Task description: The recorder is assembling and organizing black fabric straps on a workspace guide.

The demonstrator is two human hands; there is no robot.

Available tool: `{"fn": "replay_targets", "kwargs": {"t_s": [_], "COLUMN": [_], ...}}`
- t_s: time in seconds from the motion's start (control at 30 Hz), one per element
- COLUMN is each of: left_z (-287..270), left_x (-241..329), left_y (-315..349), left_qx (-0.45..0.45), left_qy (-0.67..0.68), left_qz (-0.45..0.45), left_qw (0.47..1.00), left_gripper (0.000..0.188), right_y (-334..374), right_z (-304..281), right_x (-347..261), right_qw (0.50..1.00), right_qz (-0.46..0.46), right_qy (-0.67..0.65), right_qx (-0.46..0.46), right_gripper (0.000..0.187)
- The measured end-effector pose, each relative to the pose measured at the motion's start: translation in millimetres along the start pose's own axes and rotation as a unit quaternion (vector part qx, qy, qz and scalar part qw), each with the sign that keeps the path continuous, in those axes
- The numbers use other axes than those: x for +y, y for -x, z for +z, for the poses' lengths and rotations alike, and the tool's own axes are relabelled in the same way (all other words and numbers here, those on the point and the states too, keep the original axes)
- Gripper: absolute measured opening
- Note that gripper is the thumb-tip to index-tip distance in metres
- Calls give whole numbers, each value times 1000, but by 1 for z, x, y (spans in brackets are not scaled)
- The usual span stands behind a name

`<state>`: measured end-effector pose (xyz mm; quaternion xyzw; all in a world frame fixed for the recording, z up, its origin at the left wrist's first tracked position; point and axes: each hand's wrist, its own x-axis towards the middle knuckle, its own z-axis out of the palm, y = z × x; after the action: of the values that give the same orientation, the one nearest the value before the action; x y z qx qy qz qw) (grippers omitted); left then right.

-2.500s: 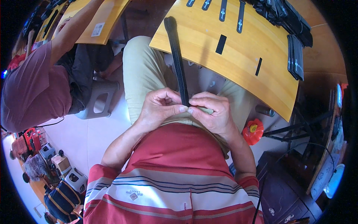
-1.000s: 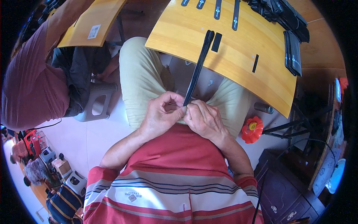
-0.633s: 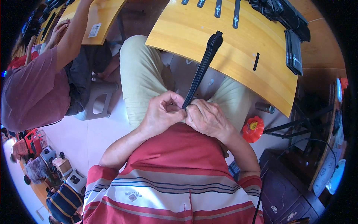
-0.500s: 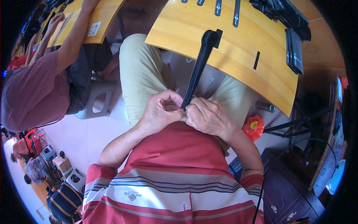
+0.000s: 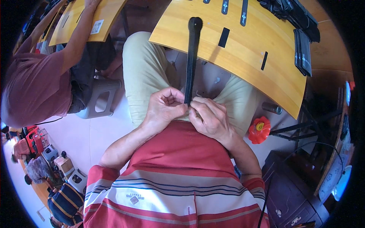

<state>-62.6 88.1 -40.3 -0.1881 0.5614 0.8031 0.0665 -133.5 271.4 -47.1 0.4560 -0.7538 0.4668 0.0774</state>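
A long black strap [image 5: 192,53] with a rounded tip stands nearly upright above my lap. My left hand [image 5: 164,109] is closed on its lower end, thumb and fingers pinched together. From the other side, my right hand [image 5: 211,117] has its curled fingers at the same end, touching the left fingertips. The very bottom of the strap is hidden between the fingers. Beyond the hands, a yellow wooden table [image 5: 245,47] carries two short black strips [image 5: 224,37]. Near its far side lie several black straps [image 5: 243,13] with rounded ends.
A stack of flat black straps [image 5: 302,53] sits at the table's right edge, below a dark pile [image 5: 294,17]. An orange flower-shaped dish [image 5: 259,130] and a can [image 5: 272,108] are under it. A co-worker [image 5: 38,83] sits on a grey stool [image 5: 99,95] at left.
The strap's upper end has swung left and now stands straighter. Both hands have shifted slightly away from my body, and the right fingers have rearranged around the strap's lower end.
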Motion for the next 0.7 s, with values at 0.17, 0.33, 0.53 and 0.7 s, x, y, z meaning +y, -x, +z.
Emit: {"fn": "replay_targets", "kwargs": {"t_s": [0.17,0.33,0.53,0.7], "left_z": [7,10,7,5], "left_x": [3,0,-2,0], "left_y": [2,4,6,8], "left_qx": [3,-2,-14,-35], "left_qy": [16,11,6,17], "left_qz": [8,34,28,31], "left_qw": [1000,999,999,999], "left_gripper": [18,18,18,19], "right_y": [3,3,6,2], "right_z": [2,3,4,3], "right_x": [-2,-5,-4,-6], "right_qw": [997,985,995,998], "right_qz": [-25,-71,-41,-28], "right_qy": [63,154,90,44], "right_qx": [22,40,23,31], "right_gripper": [29,28,24,21]}}
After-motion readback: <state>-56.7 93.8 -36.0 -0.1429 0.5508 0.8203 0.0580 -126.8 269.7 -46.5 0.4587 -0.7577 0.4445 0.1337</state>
